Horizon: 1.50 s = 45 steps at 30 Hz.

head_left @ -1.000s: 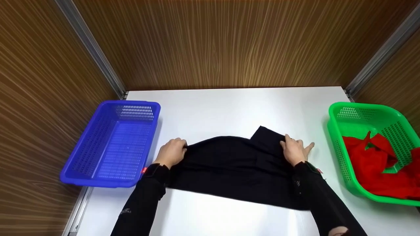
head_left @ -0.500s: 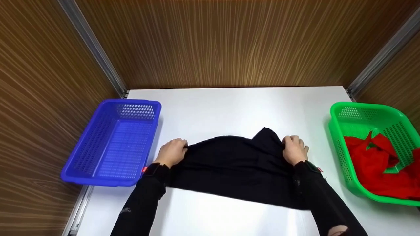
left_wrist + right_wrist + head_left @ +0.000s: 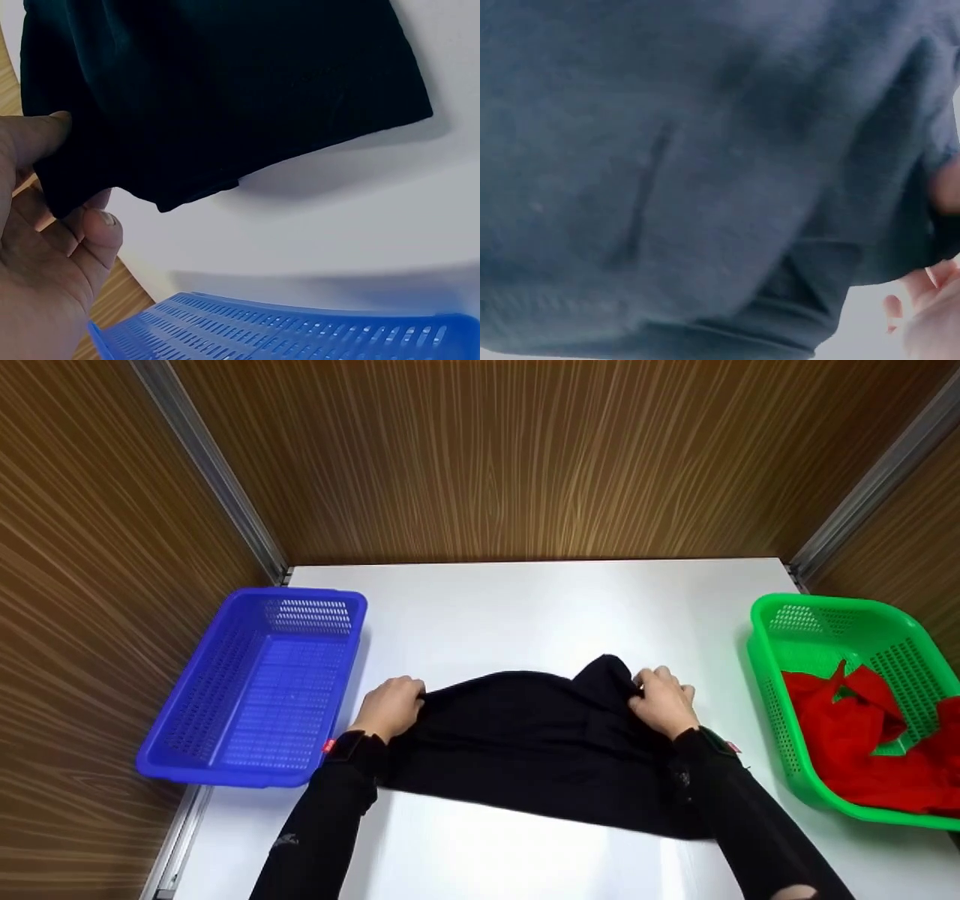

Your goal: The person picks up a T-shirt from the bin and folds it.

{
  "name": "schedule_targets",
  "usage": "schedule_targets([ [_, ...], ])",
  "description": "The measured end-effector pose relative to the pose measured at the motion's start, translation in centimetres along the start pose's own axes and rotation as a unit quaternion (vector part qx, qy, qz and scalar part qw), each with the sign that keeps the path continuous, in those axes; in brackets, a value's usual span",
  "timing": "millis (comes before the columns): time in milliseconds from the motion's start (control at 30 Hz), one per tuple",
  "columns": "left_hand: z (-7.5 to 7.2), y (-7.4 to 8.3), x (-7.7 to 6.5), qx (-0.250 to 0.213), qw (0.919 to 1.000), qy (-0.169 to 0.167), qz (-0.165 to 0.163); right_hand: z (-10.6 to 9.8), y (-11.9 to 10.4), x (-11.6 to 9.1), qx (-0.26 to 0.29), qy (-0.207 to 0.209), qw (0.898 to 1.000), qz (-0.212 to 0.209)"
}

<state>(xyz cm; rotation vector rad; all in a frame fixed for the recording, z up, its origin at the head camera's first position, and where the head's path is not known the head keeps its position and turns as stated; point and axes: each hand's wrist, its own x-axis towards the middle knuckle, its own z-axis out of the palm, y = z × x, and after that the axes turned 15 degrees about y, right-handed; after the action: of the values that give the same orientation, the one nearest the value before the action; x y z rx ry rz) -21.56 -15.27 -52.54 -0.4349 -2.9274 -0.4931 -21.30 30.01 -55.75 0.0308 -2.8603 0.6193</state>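
A folded black garment (image 3: 517, 750) lies across the white table, its far edge bowed and a bunched flap standing up at the right. My left hand (image 3: 388, 708) grips the garment's far left corner. In the left wrist view the thumb lies over the fabric (image 3: 225, 90) and the fingers (image 3: 101, 229) are curled beneath it. At the other end, my right hand (image 3: 664, 701) pinches the far right edge beside the raised flap. Dark cloth (image 3: 667, 187) fills most of the right wrist view, with part of the right hand (image 3: 934, 315) at its right border.
To the left stands a blue perforated basket (image 3: 349, 660) with nothing inside. A green basket (image 3: 780, 697) on the right holds red cloth (image 3: 855, 750). Wood-patterned panels (image 3: 487, 457) enclose the white table (image 3: 480, 607) at the back and sides.
My right hand has curled its spread fingers and shifted slightly left, drawing the edge inward. The flat, pointed flap has become a rounded bunch. The left hand stays in place.
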Motion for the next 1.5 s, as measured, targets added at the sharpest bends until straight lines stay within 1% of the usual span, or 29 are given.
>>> schedule_targets([
  [67,-0.2,0.1,0.0,0.003,1.0,0.002,-0.001,-0.3,-0.3,0.2,0.021,0.001,1.0,-0.002],
  [167,-0.4,0.1,0.1,0.007,1.0,0.004,-0.002,-0.7,-0.8,0.5,0.025,0.009,0.999,-0.024],
  [333,-0.5,0.0,0.5,0.015,0.9998,0.01,-0.001,-2.1,-1.2,0.9,-0.007,0.021,0.997,-0.072],
  [433,-0.6,-0.1,0.7,0.02,0.9997,0.013,0.001,-3.1,-1.4,1.2,-0.024,0.017,0.996,-0.088],
  [500,-0.6,-0.2,0.7,0.022,0.9997,0.013,0.001,-3.6,-1.4,1.5,-0.018,0.006,0.996,-0.087],
  [600,-0.6,-0.3,0.7,0.023,0.9997,0.01,-0.001,-4.2,-1.5,1.9,-0.006,-0.012,0.997,-0.07],
  [633,-0.7,-0.3,0.8,0.022,0.9997,0.009,-0.003,-4.4,-1.5,1.9,-0.007,-0.014,0.998,-0.062],
  [700,-0.8,-0.3,0.8,0.023,0.9997,0.009,-0.005,-4.8,-1.7,2.1,-0.028,-0.007,0.998,-0.053],
  [800,-1.0,-0.2,1.0,0.028,0.9995,0.013,-0.006,-5.6,-1.9,2.3,-0.074,0.038,0.995,-0.056],
  [867,-1.1,-0.2,1.1,0.033,0.9991,0.025,-0.008,-6.2,-2.2,2.6,-0.072,0.073,0.994,-0.045],
  [933,-1.3,-0.2,1.3,0.038,0.9983,0.041,-0.013,-6.8,-2.5,3.0,-0.049,0.107,0.993,-0.031],
  [1033,-1.4,-0.2,1.6,0.038,0.9965,0.071,-0.022,-7.7,-3.0,3.7,0.009,0.147,0.989,-0.004],
  [1233,-1.9,-0.4,2.4,0.006,0.992,0.118,-0.044,-8.8,-3.7,5.3,0.085,0.201,0.976,0.011],
  [1333,-2.2,-0.6,2.8,-0.001,0.9896,0.133,-0.054,-9.3,-4.1,5.9,0.102,0.222,0.97,0.012],
  [1500,-2.8,-0.7,3.4,0.005,0.9827,0.174,-0.062,-10.0,-4.7,6.5,0.113,0.254,0.96,0.017],
])
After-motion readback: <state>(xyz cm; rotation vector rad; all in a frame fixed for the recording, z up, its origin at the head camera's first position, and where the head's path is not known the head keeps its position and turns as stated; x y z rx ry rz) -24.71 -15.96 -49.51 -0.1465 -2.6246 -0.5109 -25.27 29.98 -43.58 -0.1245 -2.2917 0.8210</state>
